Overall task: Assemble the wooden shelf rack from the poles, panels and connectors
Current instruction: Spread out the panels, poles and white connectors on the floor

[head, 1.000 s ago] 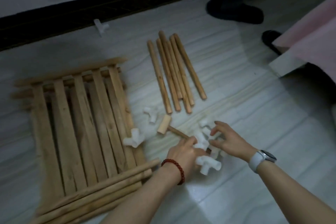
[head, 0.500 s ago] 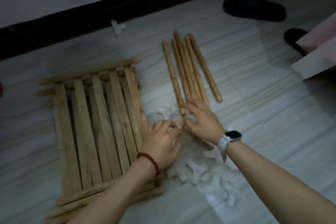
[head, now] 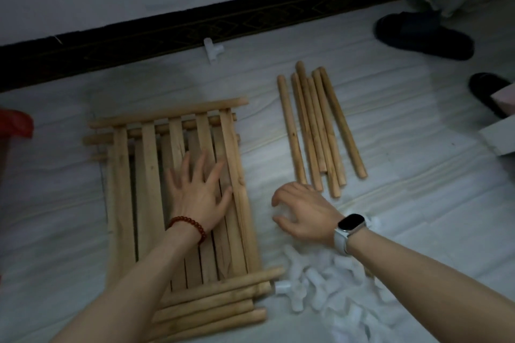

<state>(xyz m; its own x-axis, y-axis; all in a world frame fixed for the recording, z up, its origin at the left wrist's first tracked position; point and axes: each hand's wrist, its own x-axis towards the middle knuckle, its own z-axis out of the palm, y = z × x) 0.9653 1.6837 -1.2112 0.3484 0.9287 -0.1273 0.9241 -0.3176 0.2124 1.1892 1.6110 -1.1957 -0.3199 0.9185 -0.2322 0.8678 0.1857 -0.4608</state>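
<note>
Wooden panels (head: 145, 184) under flat left hand (head: 199, 193).

Left hand (head: 199, 192) flat, palm down, fingers straight and spread, forearm reaching in from below. Right hand (head: 302, 210) alongside, back up, fingers (head: 278, 196) loosely curled downward, nothing visibly gripped; forearm angling in from the lower right.

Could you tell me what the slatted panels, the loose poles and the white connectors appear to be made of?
Slatted panels: pale bare wood, grain and knots visible, apparently unvarnished. Loose poles: the same light wood, matte, round. White connectors: probably moulded plastic, smooth and slightly translucent; blur leaves this uncertain.
</note>
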